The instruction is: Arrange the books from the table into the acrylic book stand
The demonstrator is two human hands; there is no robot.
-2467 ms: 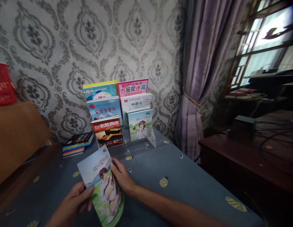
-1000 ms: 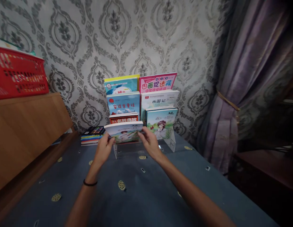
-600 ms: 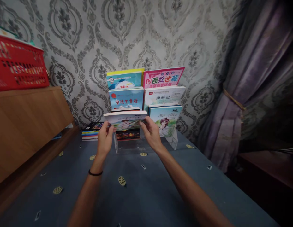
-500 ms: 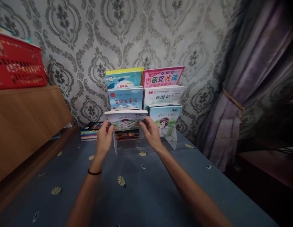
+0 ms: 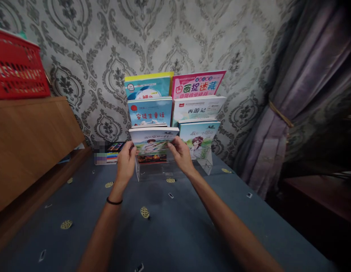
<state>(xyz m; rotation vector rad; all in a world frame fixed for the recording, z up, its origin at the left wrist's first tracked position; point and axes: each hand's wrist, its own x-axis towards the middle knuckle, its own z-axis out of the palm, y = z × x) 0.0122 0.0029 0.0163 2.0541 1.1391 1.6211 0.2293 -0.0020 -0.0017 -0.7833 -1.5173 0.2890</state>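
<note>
Between my two hands is a thin paperback book with an illustrated cover, tilted back at the left front of a clear acrylic book stand. My left hand grips its left edge, and my right hand pinches its right edge. Behind it stand a blue book and a teal book in stepped rows. To the right are a green-blue book with a girl on its cover, a pale book and a pink book. Whether the held book rests on the stand is hidden.
A small stack of books lies left of the stand on the dark blue tablecloth. A wooden cabinet bearing a red basket borders the left side. Patterned wallpaper rises behind; a tied curtain hangs at the right.
The held book has tipped more upright, so more of its cover faces me. Both hands stay on its edges. The view has shifted slightly.
</note>
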